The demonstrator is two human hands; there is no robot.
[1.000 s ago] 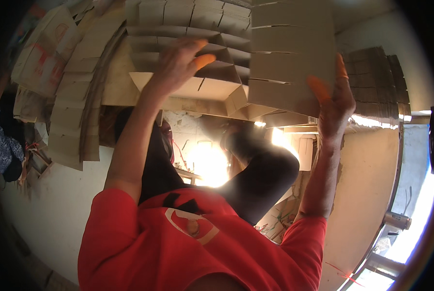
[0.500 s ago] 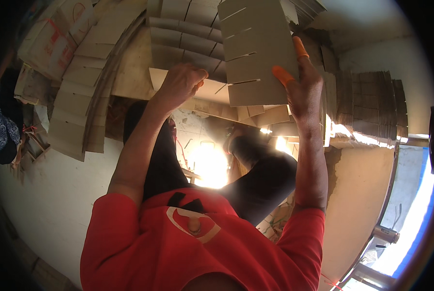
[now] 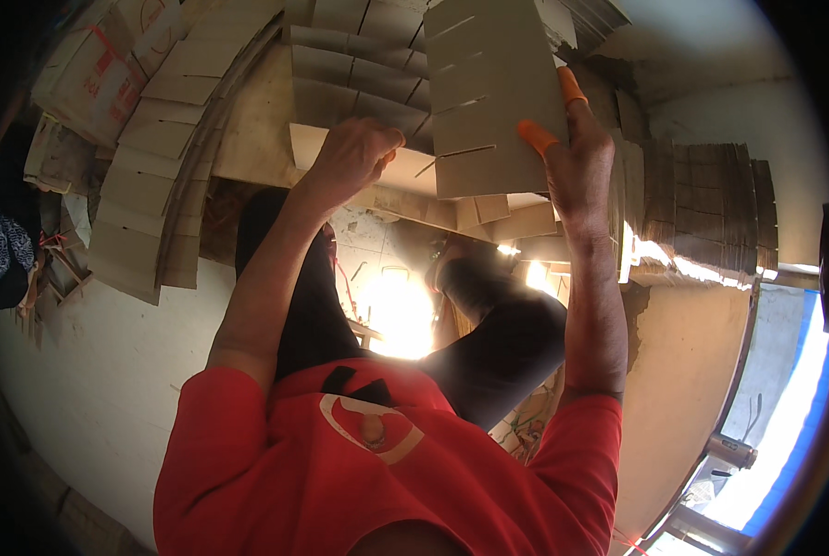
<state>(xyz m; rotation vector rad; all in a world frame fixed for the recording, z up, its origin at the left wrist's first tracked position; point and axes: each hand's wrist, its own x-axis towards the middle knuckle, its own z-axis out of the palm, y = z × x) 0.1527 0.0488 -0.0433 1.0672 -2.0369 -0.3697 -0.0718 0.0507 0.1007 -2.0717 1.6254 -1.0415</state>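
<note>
My right hand [image 3: 581, 162] grips a flat cardboard divider panel [image 3: 493, 88] along its right edge. Orange finger covers sit on the thumb and a finger of that hand. Several parallel slots are cut into the panel's left side. To its left, my left hand [image 3: 354, 159] is closed, fingertips curled together in front of slotted cardboard strips [image 3: 359, 69]. A bit of orange shows at those fingertips; what they pinch, if anything, is hidden. The strips stand in rows on the work surface, and the panel covers their right end.
Slotted cardboard sheets [image 3: 141, 195] overlap in a long stack at the left, beside a taped carton [image 3: 95, 83]. More cardboard pieces [image 3: 706, 204] are packed tightly at the right. My legs [image 3: 502, 343] are below the work surface, near a very bright light [image 3: 398, 310].
My left hand has shifted slightly right, toward the panel. My right hand still holds the panel in nearly the same place. The whole view has moved a little.
</note>
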